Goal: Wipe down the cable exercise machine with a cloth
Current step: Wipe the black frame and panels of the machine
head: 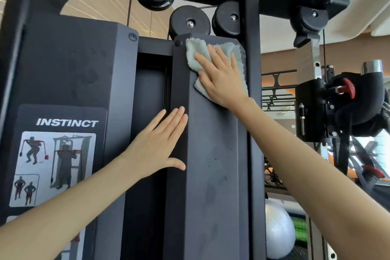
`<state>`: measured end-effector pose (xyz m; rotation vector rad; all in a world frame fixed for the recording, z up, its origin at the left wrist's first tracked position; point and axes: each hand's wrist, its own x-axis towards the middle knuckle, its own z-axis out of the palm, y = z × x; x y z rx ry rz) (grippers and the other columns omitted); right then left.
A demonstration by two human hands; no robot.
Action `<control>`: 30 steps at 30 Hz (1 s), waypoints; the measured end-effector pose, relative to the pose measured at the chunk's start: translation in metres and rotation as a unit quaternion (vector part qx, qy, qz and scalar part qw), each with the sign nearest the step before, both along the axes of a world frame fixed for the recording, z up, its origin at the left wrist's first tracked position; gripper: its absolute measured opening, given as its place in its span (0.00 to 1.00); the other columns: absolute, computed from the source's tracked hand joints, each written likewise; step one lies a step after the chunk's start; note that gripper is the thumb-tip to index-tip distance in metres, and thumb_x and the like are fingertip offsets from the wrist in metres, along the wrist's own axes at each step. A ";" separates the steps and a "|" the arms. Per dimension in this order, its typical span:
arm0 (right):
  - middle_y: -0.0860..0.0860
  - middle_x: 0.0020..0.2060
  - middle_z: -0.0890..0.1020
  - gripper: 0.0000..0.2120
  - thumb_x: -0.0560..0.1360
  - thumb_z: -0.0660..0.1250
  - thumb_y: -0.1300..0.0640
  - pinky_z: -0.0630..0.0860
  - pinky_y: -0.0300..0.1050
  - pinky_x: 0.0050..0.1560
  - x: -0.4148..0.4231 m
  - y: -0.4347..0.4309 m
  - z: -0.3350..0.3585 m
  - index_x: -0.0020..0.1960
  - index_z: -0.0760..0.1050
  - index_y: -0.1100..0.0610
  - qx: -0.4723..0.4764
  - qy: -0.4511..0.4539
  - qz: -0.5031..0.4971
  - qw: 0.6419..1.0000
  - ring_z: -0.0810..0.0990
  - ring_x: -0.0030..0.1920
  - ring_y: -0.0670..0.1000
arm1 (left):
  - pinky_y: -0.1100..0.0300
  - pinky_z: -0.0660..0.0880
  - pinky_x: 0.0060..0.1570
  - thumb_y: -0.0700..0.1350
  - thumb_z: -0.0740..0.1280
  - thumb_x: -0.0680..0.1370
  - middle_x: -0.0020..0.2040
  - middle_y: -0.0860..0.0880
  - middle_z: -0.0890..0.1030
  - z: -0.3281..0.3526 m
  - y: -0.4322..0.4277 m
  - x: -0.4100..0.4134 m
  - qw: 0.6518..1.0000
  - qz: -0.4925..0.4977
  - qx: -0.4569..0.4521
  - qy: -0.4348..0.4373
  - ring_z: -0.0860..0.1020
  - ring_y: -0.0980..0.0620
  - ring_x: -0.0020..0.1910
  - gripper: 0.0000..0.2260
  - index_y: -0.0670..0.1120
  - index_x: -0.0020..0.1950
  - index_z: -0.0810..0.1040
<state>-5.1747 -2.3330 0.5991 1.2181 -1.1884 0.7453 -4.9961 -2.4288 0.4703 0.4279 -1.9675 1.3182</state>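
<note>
Pressing straight, slightly spread fingers (pixel 214 56) of the right hand (pixel 220 78) flat on a pale-green terry cloth (pixel 196 49), high on the cable machine's dark grey matte shroud panel (pixel 213 154). Bracing the left hand (pixel 156 145), fingers together, lower on its edge. Likely handling light and floppy, bunching unless pinned under the palm.

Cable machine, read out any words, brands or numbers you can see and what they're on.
"INSTINCT": white capitals on the dark placard on the machine's left column.
Exercise diagrams below it: pictures only; any small print is too blurred to read.
Nothing else carries legible text.
</note>
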 end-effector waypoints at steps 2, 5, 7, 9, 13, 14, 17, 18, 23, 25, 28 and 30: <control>0.59 0.72 0.67 0.24 0.80 0.50 0.50 0.57 0.64 0.71 0.002 -0.003 -0.014 0.72 0.69 0.56 0.004 0.000 0.018 1.000 0.62 0.73 0.63 | 0.44 0.57 0.73 0.71 0.56 0.69 0.76 0.35 0.59 -0.001 0.000 0.001 1.000 0.003 0.001 0.003 0.60 0.39 0.76 0.50 0.33 0.76 0.57; 0.60 0.73 0.66 0.21 0.82 0.53 0.55 0.58 0.62 0.72 -0.002 -0.002 -0.071 0.72 0.68 0.61 0.030 0.050 0.036 0.998 0.61 0.74 0.62 | 0.44 0.55 0.73 0.71 0.56 0.72 0.77 0.36 0.59 -0.007 0.000 0.002 1.000 0.003 0.019 0.008 0.61 0.41 0.76 0.48 0.33 0.76 0.58; 0.60 0.73 0.65 0.21 0.81 0.56 0.57 0.58 0.63 0.72 -0.006 0.001 -0.111 0.72 0.67 0.62 0.042 0.068 0.044 0.996 0.61 0.74 0.62 | 0.44 0.54 0.73 0.70 0.51 0.75 0.77 0.36 0.59 -0.015 -0.001 0.002 0.999 -0.001 0.030 0.016 0.61 0.42 0.76 0.45 0.34 0.76 0.58; 0.61 0.72 0.66 0.20 0.81 0.57 0.57 0.60 0.64 0.71 -0.008 0.003 -0.138 0.71 0.68 0.63 0.044 0.079 0.049 0.995 0.62 0.73 0.63 | 0.44 0.54 0.74 0.68 0.48 0.75 0.77 0.37 0.59 -0.023 -0.003 0.001 0.999 -0.008 0.047 0.022 0.61 0.43 0.76 0.43 0.35 0.77 0.58; 0.61 0.72 0.68 0.21 0.82 0.55 0.54 0.61 0.63 0.71 -0.012 0.006 -0.110 0.71 0.69 0.61 0.057 0.104 0.033 0.992 0.63 0.73 0.62 | 0.45 0.54 0.73 0.67 0.49 0.75 0.77 0.37 0.60 -0.027 -0.007 0.000 0.998 -0.013 0.054 0.024 0.61 0.43 0.76 0.42 0.35 0.76 0.58; 0.60 0.72 0.67 0.21 0.82 0.54 0.53 0.61 0.64 0.71 -0.011 0.005 -0.095 0.72 0.68 0.61 0.049 0.095 0.031 0.994 0.63 0.73 0.62 | 0.45 0.55 0.73 0.67 0.49 0.75 0.77 0.38 0.60 -0.027 -0.006 0.000 0.998 -0.015 0.055 0.025 0.62 0.43 0.76 0.42 0.35 0.76 0.58; 0.60 0.71 0.68 0.21 0.81 0.54 0.54 0.60 0.64 0.70 -0.004 -0.002 -0.071 0.71 0.69 0.61 0.018 0.058 0.030 0.998 0.65 0.72 0.63 | 0.45 0.55 0.73 0.67 0.49 0.75 0.77 0.38 0.59 -0.028 -0.004 0.000 0.998 -0.013 0.060 0.029 0.61 0.44 0.76 0.42 0.35 0.77 0.58; 0.60 0.71 0.68 0.21 0.81 0.55 0.55 0.60 0.64 0.71 -0.002 -0.004 -0.072 0.71 0.68 0.61 0.006 0.051 0.031 0.998 0.65 0.72 0.63 | 0.45 0.54 0.73 0.67 0.50 0.75 0.77 0.38 0.59 -0.029 -0.003 0.001 0.998 -0.009 0.061 0.028 0.61 0.44 0.76 0.42 0.36 0.77 0.58; 0.60 0.72 0.68 0.21 0.80 0.57 0.57 0.59 0.62 0.72 -0.005 -0.003 -0.117 0.71 0.68 0.62 0.001 0.073 0.037 0.997 0.64 0.72 0.62 | 0.46 0.51 0.74 0.66 0.55 0.75 0.78 0.39 0.58 -0.031 0.002 0.003 0.997 0.014 0.068 0.031 0.60 0.45 0.77 0.42 0.37 0.78 0.56; 0.60 0.71 0.68 0.21 0.80 0.57 0.57 0.60 0.62 0.71 -0.005 0.000 -0.139 0.71 0.69 0.62 0.017 0.081 0.032 0.996 0.65 0.72 0.61 | 0.46 0.50 0.75 0.65 0.54 0.77 0.78 0.40 0.58 -0.037 0.004 0.002 0.995 0.015 0.086 0.037 0.61 0.46 0.76 0.40 0.37 0.78 0.57; 0.60 0.70 0.70 0.20 0.80 0.56 0.57 0.62 0.61 0.71 -0.008 0.004 -0.152 0.70 0.70 0.62 0.039 0.105 0.036 0.993 0.66 0.71 0.61 | 0.46 0.50 0.74 0.66 0.50 0.78 0.78 0.40 0.59 -0.051 0.009 0.002 0.992 0.014 0.118 0.044 0.62 0.46 0.76 0.39 0.38 0.78 0.57; 0.60 0.70 0.71 0.20 0.81 0.55 0.55 0.62 0.61 0.71 -0.014 0.006 -0.139 0.70 0.71 0.61 0.057 0.132 0.041 0.989 0.67 0.71 0.61 | 0.46 0.50 0.74 0.67 0.49 0.77 0.78 0.40 0.58 -0.060 0.010 0.002 0.990 0.010 0.134 0.044 0.61 0.46 0.76 0.40 0.39 0.79 0.54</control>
